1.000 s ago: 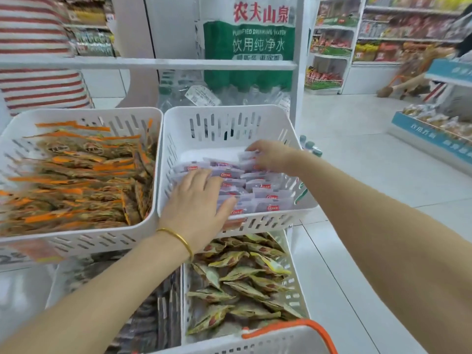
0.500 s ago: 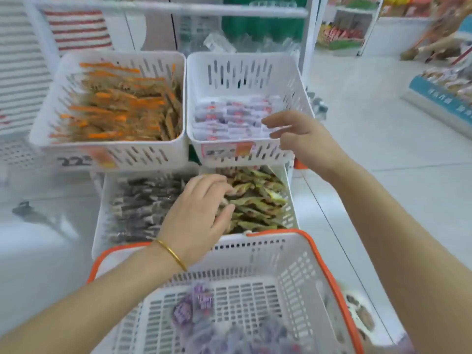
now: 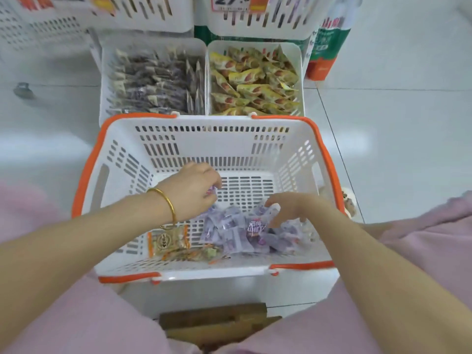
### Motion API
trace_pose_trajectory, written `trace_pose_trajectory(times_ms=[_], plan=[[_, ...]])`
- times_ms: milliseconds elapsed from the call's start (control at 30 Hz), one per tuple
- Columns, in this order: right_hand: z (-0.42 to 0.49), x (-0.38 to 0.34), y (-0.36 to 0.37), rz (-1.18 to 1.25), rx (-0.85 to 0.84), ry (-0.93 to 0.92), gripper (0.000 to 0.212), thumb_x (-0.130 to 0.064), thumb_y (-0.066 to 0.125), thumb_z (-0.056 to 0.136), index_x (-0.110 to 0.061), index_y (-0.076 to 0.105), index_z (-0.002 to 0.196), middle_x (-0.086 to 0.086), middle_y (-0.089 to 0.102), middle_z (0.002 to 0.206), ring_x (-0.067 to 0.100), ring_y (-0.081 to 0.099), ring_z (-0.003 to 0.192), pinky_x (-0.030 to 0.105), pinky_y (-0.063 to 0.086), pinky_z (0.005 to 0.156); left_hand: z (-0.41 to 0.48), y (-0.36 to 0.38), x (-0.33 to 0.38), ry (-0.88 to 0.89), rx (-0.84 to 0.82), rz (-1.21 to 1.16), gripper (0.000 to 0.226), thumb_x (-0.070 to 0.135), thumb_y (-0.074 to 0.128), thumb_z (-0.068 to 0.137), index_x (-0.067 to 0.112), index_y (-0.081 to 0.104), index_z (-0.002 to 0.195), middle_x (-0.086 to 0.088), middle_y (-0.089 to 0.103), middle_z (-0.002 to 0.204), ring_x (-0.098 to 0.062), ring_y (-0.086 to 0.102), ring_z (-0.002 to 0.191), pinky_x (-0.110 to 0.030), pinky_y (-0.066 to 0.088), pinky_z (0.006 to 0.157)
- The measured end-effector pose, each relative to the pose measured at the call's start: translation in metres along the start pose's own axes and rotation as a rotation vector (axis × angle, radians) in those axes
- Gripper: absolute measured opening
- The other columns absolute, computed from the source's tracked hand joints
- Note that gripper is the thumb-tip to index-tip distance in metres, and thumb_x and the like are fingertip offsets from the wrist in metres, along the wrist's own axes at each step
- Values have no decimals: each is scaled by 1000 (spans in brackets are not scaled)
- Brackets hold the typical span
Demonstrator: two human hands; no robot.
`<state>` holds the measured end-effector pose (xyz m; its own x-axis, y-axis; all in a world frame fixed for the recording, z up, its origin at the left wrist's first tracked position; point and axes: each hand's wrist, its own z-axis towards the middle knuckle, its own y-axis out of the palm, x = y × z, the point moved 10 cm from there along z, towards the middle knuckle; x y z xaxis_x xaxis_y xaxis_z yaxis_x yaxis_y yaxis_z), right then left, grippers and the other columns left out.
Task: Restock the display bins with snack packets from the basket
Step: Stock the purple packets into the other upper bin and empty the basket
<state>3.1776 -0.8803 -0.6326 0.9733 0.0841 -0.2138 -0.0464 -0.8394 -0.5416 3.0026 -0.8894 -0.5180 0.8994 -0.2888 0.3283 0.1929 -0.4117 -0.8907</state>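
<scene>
Both your hands are down inside the white shopping basket (image 3: pixel 293 129) with the orange rim. Your left hand (image 3: pixel 190 189), the one with the gold bangle (image 3: pixel 167 200) at the wrist, has its fingers curled in, and the fingertips and thumb pinch a purple packet (image 3: pixel 211 190) held just above the basket floor. Your right hand (image 3: pixel 293 208) reaches in from the other side with its fingers bent downward and a little spread. The fingertips touch the top of the heap of purple packets (image 3: pixel 235 231), but the blur hides whether they pinch one or only rest on it.

That heap lies between your two hands and just below your fingers, on the slotted floor. Under your left wrist, nearer to you than your fingers, a beige packet with orange edges (image 3: pixel 168 238) lies flat, and an orange and green packet (image 3: pixel 191 254) lies just beside it.

Beyond your fingertips, past the basket's far wall, two lower display bins stand side by side and touch. The left bin (image 3: pixel 153 42) is filled with dark packets (image 3: pixel 155 83) and the right bin (image 3: pixel 255 43) with yellow packets (image 3: pixel 255 83). Farther out again, two upper bins hang over them, and the right one carries a price label (image 3: pixel 231 1).
</scene>
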Motion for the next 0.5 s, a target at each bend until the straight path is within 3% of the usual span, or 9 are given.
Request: trace_pose_trajectory(times_ms=[100,200,267,367,433,500], plan=[[10,18,23,-70,-17,102,106,-48,77,71,-20,13,150,8,29,152,30,41,131,45,44,98,5,10,6,-3,-30,-16,27,27,45,96,21,53,121,1,46,128,-20,34,125,-35,35,104],[15,26,31,-80,31,153,109,-35,82,68,-18,10,149,15,30,146,37,45,125,51,46,95,10,18,13,10,-55,-28,28,27,45,96,20,52,122,0,45,129,-20,33,125,-35,34,104],[12,25,23,-36,68,161,94,-19,78,72,-15,17,144,17,33,139,38,51,114,48,51,86,12,22,15,20,-64,-41,28,26,45,95,20,51,122,1,44,129,-19,32,125,-34,33,105],[6,21,-5,142,96,122,49,-9,66,80,-8,38,121,13,55,106,26,57,79,32,54,61,14,23,14,13,-80,-62,30,25,47,94,21,50,124,1,44,131,-18,34,125,-34,33,105],[3,12,-21,250,74,29,24,-6,64,83,-9,49,101,7,55,90,19,57,72,28,56,62,18,24,13,-1,-79,-94,35,25,48,94,20,47,129,-1,43,134,-18,36,126,-33,33,105],[-4,-3,-29,370,27,-82,17,-4,66,84,-11,52,90,4,55,85,18,55,72,27,53,65,20,26,11,-30,-89,-173,44,28,51,94,18,40,136,-2,39,140,-17,38,129,-29,32,106]])
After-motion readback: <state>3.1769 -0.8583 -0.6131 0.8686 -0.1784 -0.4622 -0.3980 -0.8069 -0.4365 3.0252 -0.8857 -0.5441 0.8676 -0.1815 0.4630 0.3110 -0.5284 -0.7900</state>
